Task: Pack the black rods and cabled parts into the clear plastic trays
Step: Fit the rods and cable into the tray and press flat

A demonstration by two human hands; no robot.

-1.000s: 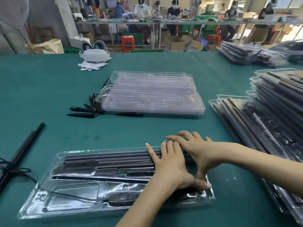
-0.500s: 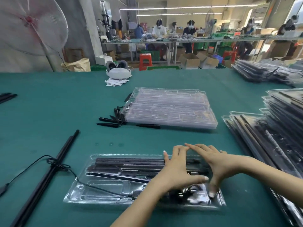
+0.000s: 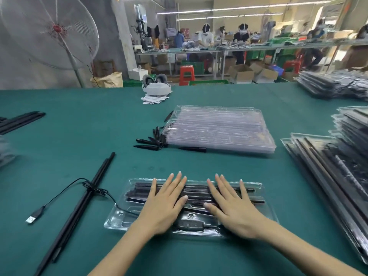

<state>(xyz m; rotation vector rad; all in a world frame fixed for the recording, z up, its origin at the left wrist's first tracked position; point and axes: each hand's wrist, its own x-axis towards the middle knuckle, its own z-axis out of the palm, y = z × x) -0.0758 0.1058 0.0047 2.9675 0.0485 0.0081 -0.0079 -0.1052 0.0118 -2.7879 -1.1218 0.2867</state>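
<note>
Single head view, looking forward-down across green table (image 3: 79, 136); near, workshop benches far behind.

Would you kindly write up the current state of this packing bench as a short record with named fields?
surface: green table
tray in work: clear plastic tray, holding black rods and a cabled controller
left hand: flat on the tray, fingers straight
right hand: flat on the tray, fingers straight
unpacked: long rod bundle with a USB cable, left of the tray
empty trays: stack beyond the hands
small black pieces: beside that stack
packed trays: piled at right
</note>
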